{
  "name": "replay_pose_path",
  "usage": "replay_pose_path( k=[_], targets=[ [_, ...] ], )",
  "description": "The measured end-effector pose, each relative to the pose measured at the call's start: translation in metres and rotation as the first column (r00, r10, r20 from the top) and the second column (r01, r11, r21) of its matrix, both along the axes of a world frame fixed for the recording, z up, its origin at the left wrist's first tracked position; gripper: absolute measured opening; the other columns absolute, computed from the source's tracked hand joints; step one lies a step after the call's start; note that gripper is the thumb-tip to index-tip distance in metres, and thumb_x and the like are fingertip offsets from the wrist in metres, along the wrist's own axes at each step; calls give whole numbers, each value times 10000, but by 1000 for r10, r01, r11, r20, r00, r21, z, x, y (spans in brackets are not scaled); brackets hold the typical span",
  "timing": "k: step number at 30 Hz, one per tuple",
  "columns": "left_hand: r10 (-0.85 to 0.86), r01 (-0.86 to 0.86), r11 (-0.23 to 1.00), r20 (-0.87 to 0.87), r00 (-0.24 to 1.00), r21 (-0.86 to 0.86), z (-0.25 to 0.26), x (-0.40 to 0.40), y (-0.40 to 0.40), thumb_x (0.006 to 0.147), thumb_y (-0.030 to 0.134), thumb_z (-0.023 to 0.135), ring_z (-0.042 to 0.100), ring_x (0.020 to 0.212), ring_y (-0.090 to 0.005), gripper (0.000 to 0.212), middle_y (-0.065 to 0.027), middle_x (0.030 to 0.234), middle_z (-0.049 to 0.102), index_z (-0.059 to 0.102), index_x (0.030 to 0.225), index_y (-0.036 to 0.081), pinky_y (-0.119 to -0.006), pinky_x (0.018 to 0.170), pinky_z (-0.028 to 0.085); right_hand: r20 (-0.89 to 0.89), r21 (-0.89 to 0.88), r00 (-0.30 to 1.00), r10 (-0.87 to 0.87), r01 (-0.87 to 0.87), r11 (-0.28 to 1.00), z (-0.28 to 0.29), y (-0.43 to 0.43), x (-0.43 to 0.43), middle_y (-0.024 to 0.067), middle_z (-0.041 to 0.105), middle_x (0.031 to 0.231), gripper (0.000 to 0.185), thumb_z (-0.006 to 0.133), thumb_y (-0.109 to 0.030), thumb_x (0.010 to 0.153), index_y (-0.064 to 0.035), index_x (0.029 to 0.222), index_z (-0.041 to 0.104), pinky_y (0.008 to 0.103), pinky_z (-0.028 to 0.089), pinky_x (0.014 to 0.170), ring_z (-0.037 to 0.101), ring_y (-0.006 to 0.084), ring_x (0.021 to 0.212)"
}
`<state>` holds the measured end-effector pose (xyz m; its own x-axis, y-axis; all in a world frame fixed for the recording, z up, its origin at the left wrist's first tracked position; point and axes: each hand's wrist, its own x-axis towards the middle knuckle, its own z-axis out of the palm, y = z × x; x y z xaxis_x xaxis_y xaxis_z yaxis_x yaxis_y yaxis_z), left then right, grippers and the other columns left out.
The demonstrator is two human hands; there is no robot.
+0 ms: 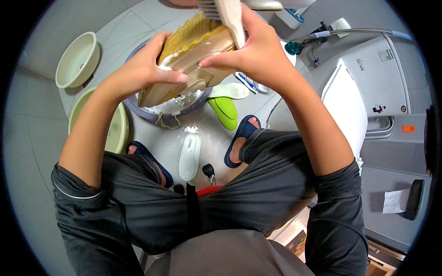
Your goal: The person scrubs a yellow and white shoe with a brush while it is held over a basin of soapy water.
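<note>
Raised above a soapy basin (pixel 188 110), a wet shoe (pixel 200 58) with a yellowish ridged sole lies between both hands. My left hand (pixel 145 69) grips one end, its thumb across the side near white suds. My right hand (pixel 259 51) steadies the shoe's other end with the thumb and also holds a pale-handled scrub brush (pixel 233 20), bristles facing left. The shoe covers much of the basin. Right of the basin lie a bright green insole (pixel 224 112) and a whitish insole (pixel 229 90) on the floor.
A pale green basin (pixel 122 131) and a cream basin (pixel 94 51) stand at left. A pale green plastic item (pixel 189 157) lies between my slippered feet, with suds beside it. A white toilet (pixel 348 100) stands at right; a toothpaste-like tube (pixel 246 82) lies near the insoles.
</note>
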<state>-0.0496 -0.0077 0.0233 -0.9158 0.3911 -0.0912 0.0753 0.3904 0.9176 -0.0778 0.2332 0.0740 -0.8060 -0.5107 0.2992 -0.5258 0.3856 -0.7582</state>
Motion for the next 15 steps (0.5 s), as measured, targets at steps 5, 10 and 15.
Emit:
replay_pose_path(
  k=[5,10,15],
  targets=[
    [61,-50,997,-214,975,54,0,0,14,633,212,879,553,1112,-251,817,-147,1183,568,463,1292,-31,-326,989,413,-297,-3,951,84,-89,996,-26,-5,-8,187,670,1068,714,878,-331,613,-88,1208,568,368,532,796,684,329,923],
    [130,-108,965,-77,988,239,-6,-8,18,634,220,871,559,1092,-224,809,-138,1177,566,471,1290,-34,-321,979,421,-489,105,860,148,-110,988,-6,8,-21,219,654,1077,544,755,-212,762,12,1208,540,387,508,854,657,327,978],
    [203,-185,947,-46,978,263,-12,-4,26,650,214,857,571,1093,-231,842,-157,1215,560,426,1331,-34,-334,984,437,-324,188,936,-141,209,960,-1,21,-17,221,649,852,321,658,-139,793,0,1067,563,423,526,747,662,357,797]
  ],
)
